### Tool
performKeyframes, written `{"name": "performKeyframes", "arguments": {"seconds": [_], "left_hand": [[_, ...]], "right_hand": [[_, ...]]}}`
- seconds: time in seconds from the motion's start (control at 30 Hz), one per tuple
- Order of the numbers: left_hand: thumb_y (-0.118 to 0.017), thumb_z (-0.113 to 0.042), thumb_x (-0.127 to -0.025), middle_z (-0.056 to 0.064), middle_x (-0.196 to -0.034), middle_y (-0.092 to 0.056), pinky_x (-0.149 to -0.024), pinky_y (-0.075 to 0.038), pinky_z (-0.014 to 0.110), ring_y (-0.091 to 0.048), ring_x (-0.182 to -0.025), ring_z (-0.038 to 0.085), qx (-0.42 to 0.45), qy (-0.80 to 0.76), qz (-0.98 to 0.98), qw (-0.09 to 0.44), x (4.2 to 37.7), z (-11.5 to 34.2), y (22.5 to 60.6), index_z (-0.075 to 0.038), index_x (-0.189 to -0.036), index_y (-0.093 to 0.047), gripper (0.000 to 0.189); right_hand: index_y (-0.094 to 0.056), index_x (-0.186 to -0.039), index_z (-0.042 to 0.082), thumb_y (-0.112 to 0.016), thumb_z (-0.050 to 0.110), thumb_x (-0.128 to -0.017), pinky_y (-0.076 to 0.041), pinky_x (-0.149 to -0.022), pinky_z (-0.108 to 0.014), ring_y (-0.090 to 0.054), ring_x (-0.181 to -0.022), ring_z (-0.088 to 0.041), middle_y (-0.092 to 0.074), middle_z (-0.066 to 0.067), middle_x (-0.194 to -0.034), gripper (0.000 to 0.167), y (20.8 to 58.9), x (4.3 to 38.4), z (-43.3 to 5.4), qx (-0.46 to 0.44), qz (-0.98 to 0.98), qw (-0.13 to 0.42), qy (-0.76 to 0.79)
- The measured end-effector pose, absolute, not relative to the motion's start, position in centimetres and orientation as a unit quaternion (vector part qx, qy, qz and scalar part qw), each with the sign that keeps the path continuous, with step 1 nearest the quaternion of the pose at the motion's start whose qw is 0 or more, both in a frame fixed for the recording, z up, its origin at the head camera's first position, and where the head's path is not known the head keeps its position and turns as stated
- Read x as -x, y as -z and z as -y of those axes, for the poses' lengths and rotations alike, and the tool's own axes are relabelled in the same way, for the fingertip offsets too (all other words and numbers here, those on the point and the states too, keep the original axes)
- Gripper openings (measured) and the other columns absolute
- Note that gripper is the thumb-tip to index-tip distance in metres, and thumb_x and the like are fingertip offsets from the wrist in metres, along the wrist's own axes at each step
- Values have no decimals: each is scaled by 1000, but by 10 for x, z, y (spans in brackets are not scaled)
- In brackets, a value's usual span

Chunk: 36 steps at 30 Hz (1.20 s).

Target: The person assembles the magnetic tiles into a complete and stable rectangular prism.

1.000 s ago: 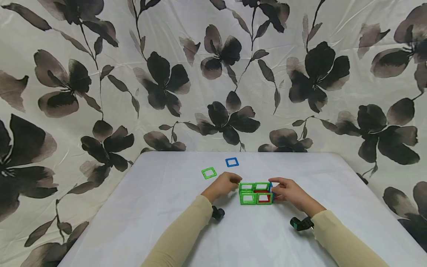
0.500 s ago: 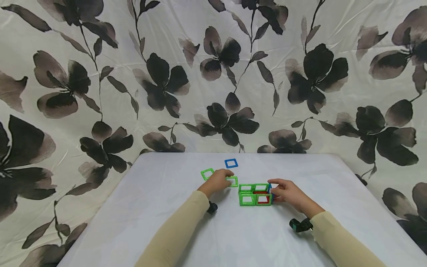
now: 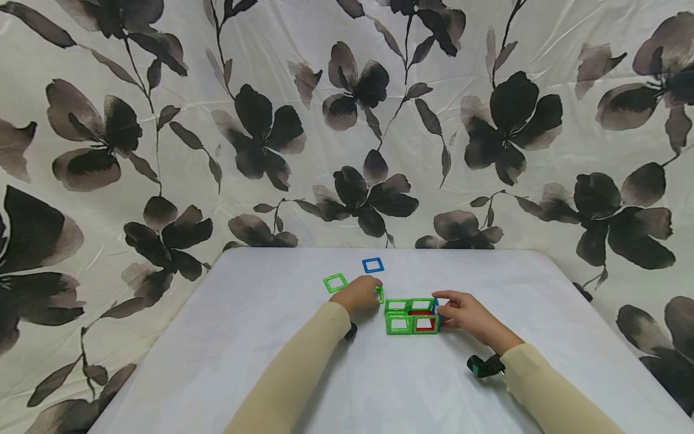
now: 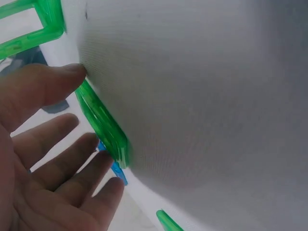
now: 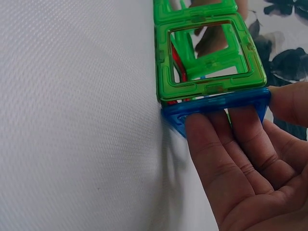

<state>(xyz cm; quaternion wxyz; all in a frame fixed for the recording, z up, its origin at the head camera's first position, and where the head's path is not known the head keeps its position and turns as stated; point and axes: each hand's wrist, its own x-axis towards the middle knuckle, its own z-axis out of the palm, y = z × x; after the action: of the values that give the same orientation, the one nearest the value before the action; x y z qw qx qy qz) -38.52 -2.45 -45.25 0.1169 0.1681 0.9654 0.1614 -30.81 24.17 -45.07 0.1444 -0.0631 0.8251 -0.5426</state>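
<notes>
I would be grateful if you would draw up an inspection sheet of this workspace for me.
Surface: white table with a woven-textured covering.
Job's things: joined green tiles with red showing inside and an upright blue end tile; a separate green tile, partly hidden in the head view.
Clutter: nothing seen beyond a loose green tile and a loose blue tile, both flat.
Grippers: left hand at the separate green tile, contact unclear; right hand touching the blue end tile.
Cables: nothing seen.
Surroundings: floral backdrop behind the table.
</notes>
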Motion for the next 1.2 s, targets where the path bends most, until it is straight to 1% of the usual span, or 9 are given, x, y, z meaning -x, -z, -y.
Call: {"name": "performKeyframes", "arguments": {"seconds": [0.2,0.3,0.4,0.53,0.77,0.9,1.0,1.1,1.2], "left_hand": [[-67,-14,-86,4,-137,-57,-113,-38,38,-48,-133,22,-180,-150,-964,122,388,24,455,-12,-135,-56,50],[-68,-14,-86,4,-136,-59,-112,-40,38,-50,-131,22,-175,-153,-965,122,387,25,453,-11,-134,-57,50],[-69,-16,-85,5,-135,-59,-111,-40,38,-51,-129,22,-166,-155,-966,121,385,25,451,-9,-134,-57,50],[-72,-22,-85,6,-135,-58,-111,-40,39,-50,-130,23,-153,-153,-969,119,379,26,449,-9,-135,-56,54],[-76,-27,-81,9,-138,-56,-112,-40,40,-50,-129,25,-127,-171,-972,95,370,28,448,-7,-137,-54,63],[-78,-28,-79,11,-135,-56,-109,-42,38,-54,-119,22,-124,-178,-972,85,365,31,446,-5,-137,-53,67],[-78,-29,-78,12,-131,-56,-107,-44,37,-54,-111,20,-128,-187,-971,82,362,34,445,-3,-137,-53,69],[-78,-27,-77,13,-129,-55,-106,-44,38,-53,-109,20,-131,-203,-967,77,359,38,445,-2,-137,-52,70],[-77,-26,-75,14,-127,-55,-106,-44,38,-52,-107,20,-140,-216,-964,68,357,41,447,0,-136,-52,71]], "right_hand": [[-41,-144,0,-54,15,-99,-59,-82,-40,-68,-95,-22,-61,-22,-116,50,450,306,-240,65,-828,142,539],[-41,-145,1,-54,16,-99,-59,-82,-40,-67,-95,-22,-61,-21,-113,50,450,306,-240,67,-829,141,537],[-40,-145,1,-54,16,-99,-59,-82,-40,-67,-94,-21,-61,-21,-114,51,450,306,-240,70,-829,141,537],[-40,-145,0,-54,16,-99,-59,-82,-40,-68,-95,-22,-61,-24,-120,51,452,306,-240,73,-827,143,539],[-41,-144,1,-54,15,-99,-59,-81,-40,-68,-95,-21,-61,-23,-119,50,452,305,-239,64,-826,139,542],[-41,-145,1,-54,15,-99,-59,-81,-39,-68,-94,-21,-60,-23,-119,50,451,305,-240,62,-827,138,541],[-41,-145,1,-54,16,-99,-59,-82,-39,-68,-94,-21,-60,-24,-119,50,451,304,-239,63,-828,139,539],[-41,-145,1,-54,16,-99,-59,-82,-39,-68,-94,-22,-60,-23,-118,50,450,303,-239,64,-829,138,538],[-41,-145,1,-54,15,-99,-59,-81,-39,-68,-92,-21,-61,-21,-113,50,449,302,-239,63,-832,135,535]]}}
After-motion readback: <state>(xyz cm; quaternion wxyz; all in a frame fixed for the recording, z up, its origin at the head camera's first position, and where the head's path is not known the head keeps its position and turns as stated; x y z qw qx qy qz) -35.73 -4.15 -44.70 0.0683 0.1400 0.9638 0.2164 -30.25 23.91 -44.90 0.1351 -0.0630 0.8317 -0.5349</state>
